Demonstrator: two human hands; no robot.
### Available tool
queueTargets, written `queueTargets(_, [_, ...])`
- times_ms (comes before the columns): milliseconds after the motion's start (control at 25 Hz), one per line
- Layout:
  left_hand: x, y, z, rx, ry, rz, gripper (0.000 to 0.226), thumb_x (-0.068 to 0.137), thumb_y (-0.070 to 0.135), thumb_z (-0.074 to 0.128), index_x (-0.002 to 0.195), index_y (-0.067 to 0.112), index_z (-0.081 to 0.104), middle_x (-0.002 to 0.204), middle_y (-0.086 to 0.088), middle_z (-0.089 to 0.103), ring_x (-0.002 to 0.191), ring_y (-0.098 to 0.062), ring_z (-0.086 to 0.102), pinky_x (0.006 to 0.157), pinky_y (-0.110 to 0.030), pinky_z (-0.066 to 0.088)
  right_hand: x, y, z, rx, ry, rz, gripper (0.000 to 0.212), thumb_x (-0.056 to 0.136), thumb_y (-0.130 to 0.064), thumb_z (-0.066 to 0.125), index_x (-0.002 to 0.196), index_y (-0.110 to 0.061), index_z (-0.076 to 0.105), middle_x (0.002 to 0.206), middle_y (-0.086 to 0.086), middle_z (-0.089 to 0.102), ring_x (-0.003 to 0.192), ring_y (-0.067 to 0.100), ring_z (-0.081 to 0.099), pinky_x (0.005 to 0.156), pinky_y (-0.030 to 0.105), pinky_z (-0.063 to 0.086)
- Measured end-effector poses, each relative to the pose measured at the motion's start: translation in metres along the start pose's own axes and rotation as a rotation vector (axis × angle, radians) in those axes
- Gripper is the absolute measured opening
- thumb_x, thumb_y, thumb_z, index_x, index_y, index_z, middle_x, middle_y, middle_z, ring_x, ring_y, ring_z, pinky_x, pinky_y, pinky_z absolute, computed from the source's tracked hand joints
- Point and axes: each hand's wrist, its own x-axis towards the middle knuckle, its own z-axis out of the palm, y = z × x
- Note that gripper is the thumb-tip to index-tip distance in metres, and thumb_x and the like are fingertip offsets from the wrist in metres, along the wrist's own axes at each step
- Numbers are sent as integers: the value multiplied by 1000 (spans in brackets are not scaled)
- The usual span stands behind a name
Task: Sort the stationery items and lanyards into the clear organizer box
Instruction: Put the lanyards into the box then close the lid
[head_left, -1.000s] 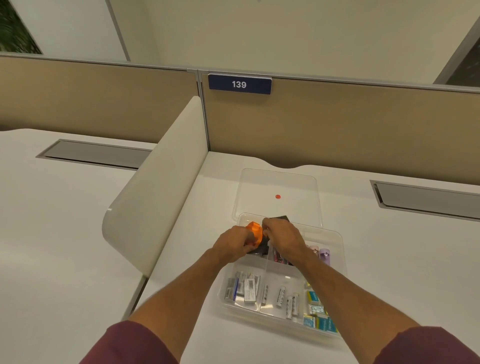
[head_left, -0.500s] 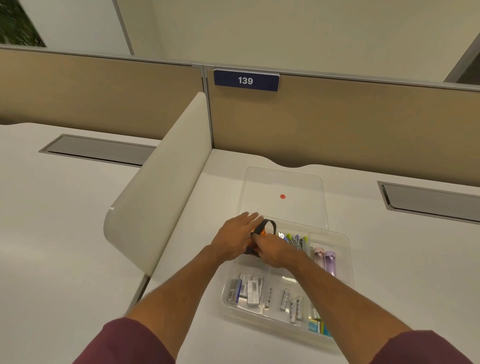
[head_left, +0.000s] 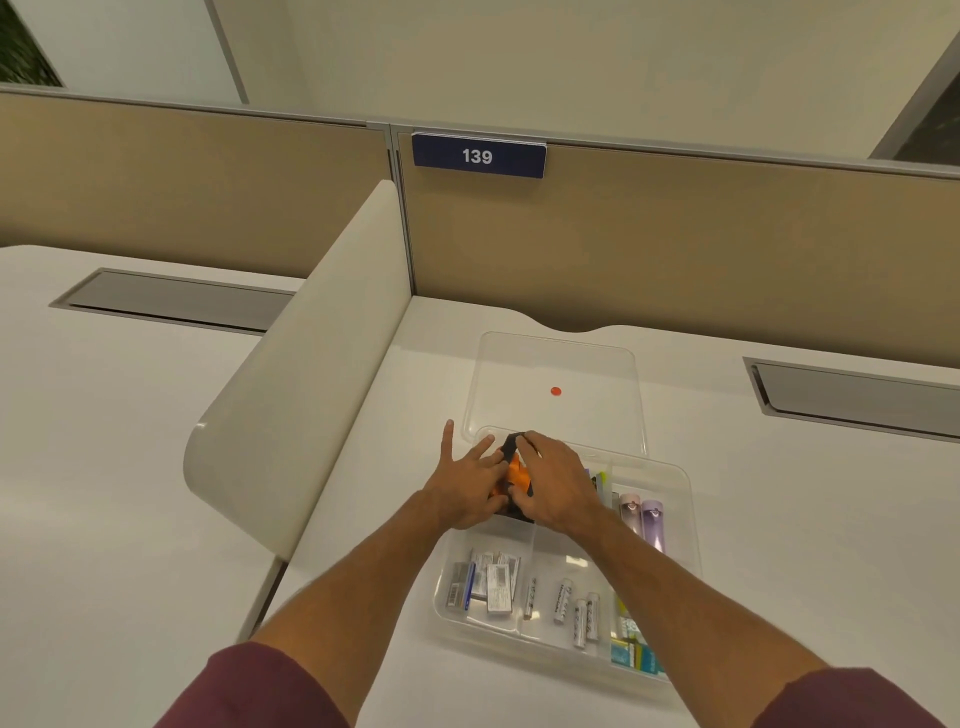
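Lanyards (head_left: 511, 470) (orange and black fabric, bundled) lie pressed under both hands' flat fingers (head_left: 470, 457).

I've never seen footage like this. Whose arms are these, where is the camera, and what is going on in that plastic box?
No machine here: a person wears a camera on the head, looking down at their own arms. On the white desk sits a clear box with compartments; its lid lies flat behind it. Both hands press an orange and black lanyard into the far left compartment: the left hand with fingers spread, the right hand on top. Other compartments hold small boxes, white tubes and two purple cases.
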Motion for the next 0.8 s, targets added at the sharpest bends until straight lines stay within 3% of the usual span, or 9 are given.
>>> queueTargets(200, [-2,4,-6,-5,-24,-15,47,98,46,27,140,27,38,155,5,32,150,-21,8,104,-69,-21,1,-4,0,-141,-196,-11,61,91,-38,51,143,-14,32,146,4,43,134,21,44,121,51,3])
queueTargets(400, [-4,4,-6,-24,-30,-2,49,99,47,26,144,28,33,155,4,34,151,-21,7,108,-69,-19,9,-5,1,-216,-432,-11,61,92,-43,45,147,-23,27,148,-3,41,140,23,32,111,66,-12])
queueTargets(520, [-10,-2,-4,-225,137,-75,40,98,40,36,132,24,49,148,4,44,149,-16,15,113,-58,-17,12,-9,-1,-108,-390,30,47,88,-26,51,134,-21,42,134,3,52,131,28,40,113,65,6])
queueTargets(640, [-20,-13,-1,-283,272,-209,37,96,40,42,127,24,54,150,4,40,147,-14,18,119,-50,-6,12,-14,-6,19,-89,172,31,88,-19,53,119,-17,54,121,6,58,114,27,53,101,47,36])
queueTargets(720, [-25,-15,-2,-289,252,-249,41,93,42,47,131,26,50,154,3,32,148,-17,14,119,-51,-3,6,-13,-7,15,-39,213,28,91,-25,52,117,-16,57,118,7,61,111,26,54,97,45,40])
queueTargets(800, [-26,-12,-5,-277,184,-271,54,90,46,51,139,27,40,157,2,24,148,-20,10,118,-54,-2,-1,-11,-6,-71,-151,168,26,91,-32,52,111,-18,62,116,6,63,118,25,50,104,49,34])
